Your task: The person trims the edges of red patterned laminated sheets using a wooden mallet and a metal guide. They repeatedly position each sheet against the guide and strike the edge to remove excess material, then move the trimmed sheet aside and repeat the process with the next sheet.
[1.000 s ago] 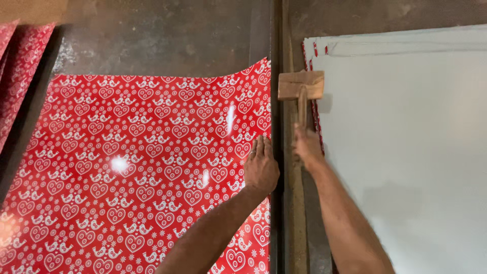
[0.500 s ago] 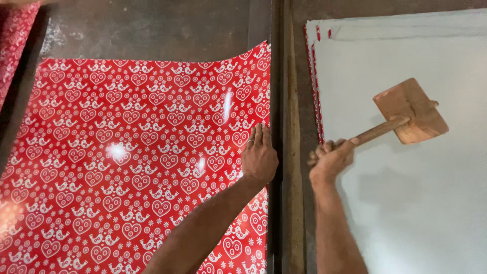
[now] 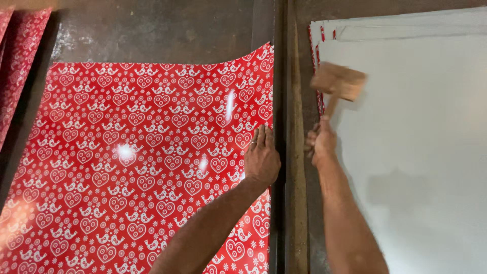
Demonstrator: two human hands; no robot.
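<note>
While my left hand (image 3: pixel 262 158) pins the red patterned sheet (image 3: pixel 137 152), the wooden mallet (image 3: pixel 338 81) swings back toward the metal rail (image 3: pixel 290 152).

Half a second ago I held the mallet out over the white stack (image 3: pixel 416 152), far to the right of the rail, its head tilted away; now my right hand (image 3: pixel 319 143) has drawn it in, so the blurred head hangs just right of the rail, above the stack's red-edged left border. My right fingers are wrapped tight round the handle. My left hand has not shifted: fingers flat and together, pressing the sheet's right edge just left of the rail. I judge that the stroke is coming down again near the rail while the glossy sheet, curled up at its far corner, stays held against it.
</note>
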